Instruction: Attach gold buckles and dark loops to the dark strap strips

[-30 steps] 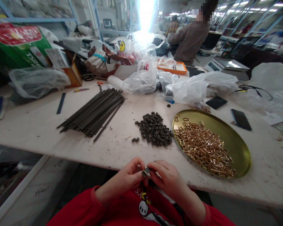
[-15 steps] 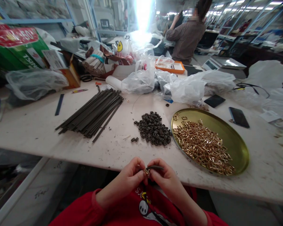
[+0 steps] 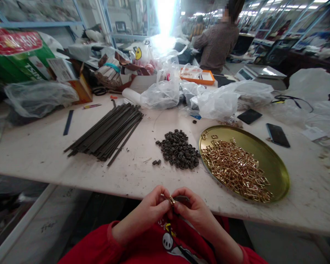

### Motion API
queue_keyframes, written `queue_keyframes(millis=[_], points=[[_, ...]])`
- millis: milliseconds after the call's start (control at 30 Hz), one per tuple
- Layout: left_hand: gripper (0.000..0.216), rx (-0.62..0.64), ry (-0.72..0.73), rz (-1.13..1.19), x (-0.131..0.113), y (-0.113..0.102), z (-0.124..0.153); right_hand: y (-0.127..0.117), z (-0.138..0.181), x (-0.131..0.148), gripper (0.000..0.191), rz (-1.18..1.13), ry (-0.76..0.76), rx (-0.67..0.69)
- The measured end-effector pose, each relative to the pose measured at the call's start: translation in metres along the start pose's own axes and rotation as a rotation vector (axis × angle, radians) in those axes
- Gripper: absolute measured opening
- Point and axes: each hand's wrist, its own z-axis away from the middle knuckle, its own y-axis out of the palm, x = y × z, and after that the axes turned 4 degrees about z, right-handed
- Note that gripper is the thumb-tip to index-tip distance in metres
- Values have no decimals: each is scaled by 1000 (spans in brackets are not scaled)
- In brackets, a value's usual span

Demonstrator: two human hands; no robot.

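My left hand (image 3: 155,206) is closed in a pinch at the table's near edge, gripping a small gold buckle (image 3: 171,200) between thumb and fingers. Pressed close against it, my right hand (image 3: 194,207) pinches a dark strap (image 3: 183,198), which is mostly hidden behind the fingers. How far the strap runs through the buckle I cannot tell. Beyond my hands lies a heap of small dark loops (image 3: 180,150). To the right of it, a round gold tray (image 3: 277,165) bears a pile of gold buckles (image 3: 236,168). Long dark strips (image 3: 104,132) lie stacked on the left.
Plastic bags (image 3: 217,101) and an orange box (image 3: 210,77) line the table's back. A phone (image 3: 277,135) and a dark flat object (image 3: 249,116) lie beyond the tray. A green package (image 3: 19,60) stands at far left. Another person (image 3: 218,44) is in the background.
My hands stay together almost in place, and the buckle has turned slightly. Less of the strap shows over my right fingers. The person in the background has lowered a raised arm.
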Motion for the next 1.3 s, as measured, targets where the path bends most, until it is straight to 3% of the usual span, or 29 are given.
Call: queue_keyframes(millis=[400,767,967,1100,1300], points=[[28,53,35,10,-5,0,6,-2,-1,-2,28,123,-3,-110],[30,-83,77,10,0,0,-1,6,-1,-10,24,286,-105,-303],[29,-125,83,-28,3,-2,-2,10,5,-9,18,410,-163,-294],[29,-109,91,2,4,-2,-2,12,4,-11,17,368,-172,-279],[26,-122,115,-40,7,-2,0,8,-1,-14,16,424,-131,-356]])
